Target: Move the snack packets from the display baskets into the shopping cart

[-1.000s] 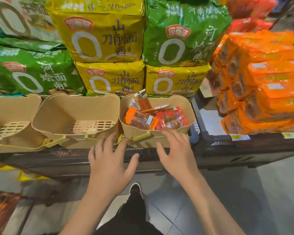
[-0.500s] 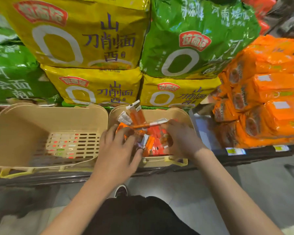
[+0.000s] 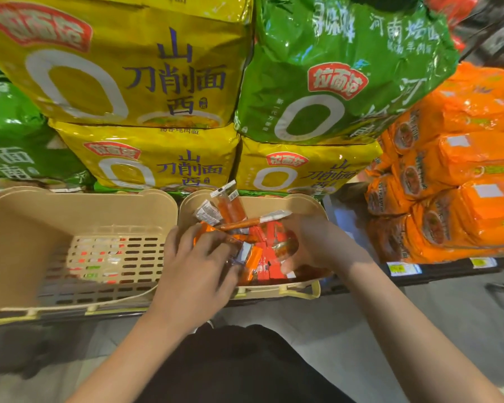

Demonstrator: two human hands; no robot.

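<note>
- The snack packets (image 3: 256,251) lie heaped in the right basket (image 3: 309,202), a beige tub on the shelf; the landmark for all that follows.
- One long stick packet (image 3: 245,224) lies across the top of the heap, its long axis running left to right, with the white end pointing right and slightly up.
- Two packets at the back of the basket stand tilted: an orange one (image 3: 230,206) with a barcoded white end pointing up, and a small silver one (image 3: 208,214) just left of it.
- The rest of the heap is red and orange, lying at mixed angles; their print is too small to read.
- Behind the basket are yellow bags (image 3: 160,161) printed "山西刀削面" with a red "拉面" logo whose last character is unclear, and a green bag (image 3: 326,82) reading "河南烩面".
- Right of the basket are stacked orange packs (image 3: 463,199); their text is blurred.
- Left of the basket sits a second basket (image 3: 79,210) with a slotted floor.
- The left hand (image 3: 198,269) reaches into the basket's left side, fingers curled over the orange packets there.
- The right hand (image 3: 312,242) is in the basket's right side, fingers curled around red packets.
</note>
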